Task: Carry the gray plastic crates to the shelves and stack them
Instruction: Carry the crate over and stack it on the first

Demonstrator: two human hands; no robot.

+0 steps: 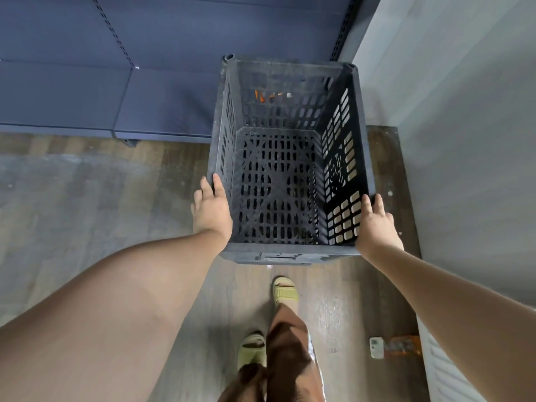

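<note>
A dark gray slotted plastic crate (278, 184) fills the middle of the view, open side up and empty. My left hand (211, 210) grips its left rim near the front corner, thumb inside the wall. On the right rim near the front corner, my right hand (377, 224) holds on, fingers over the edge. Through the slotted bottom more dark slotted plastic shows, and something orange behind the far wall. The blue shelf (87, 94) lies to the left, its base board touching the crate's left side region.
A gray wall (464, 140) runs close along the right. The wooden floor (87, 198) spreads left and below. My feet in green sandals (285, 291) stand just behind the crate. A small white and orange object (394, 346) lies on the floor at right.
</note>
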